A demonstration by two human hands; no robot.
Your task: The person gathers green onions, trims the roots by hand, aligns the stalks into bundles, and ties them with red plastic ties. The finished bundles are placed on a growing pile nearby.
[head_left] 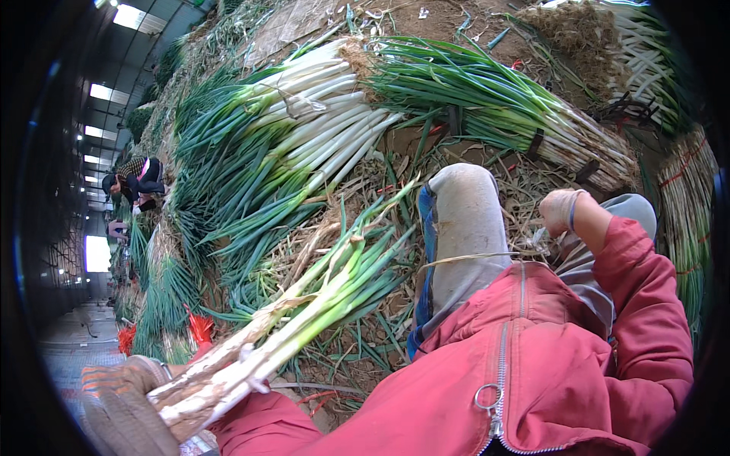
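My left hand (128,402), in a soiled glove with orange stripes, is at the lower left, closed around the root end of a few long green onions (296,308). Their whitish, soil-stained stems cross in front of my forearm, and the green leaves point up and right. My right hand (559,211), in a pale glove, is bent at the wrist near my right knee; its fingertips are hidden. Beyond my knees lies a large pile of cleaned green onions (325,119) with white stems. Beside it, a bundle of green onions (513,102) rests across dark supports.
Dry leaf scraps (359,188) litter the soil around my legs. A tied bundle of onions (687,211) stands at the right edge, more onions (644,62) at the upper right. Red ties (199,326) lie at left. A person (140,179) bends over farther off; more onion heaps line the left.
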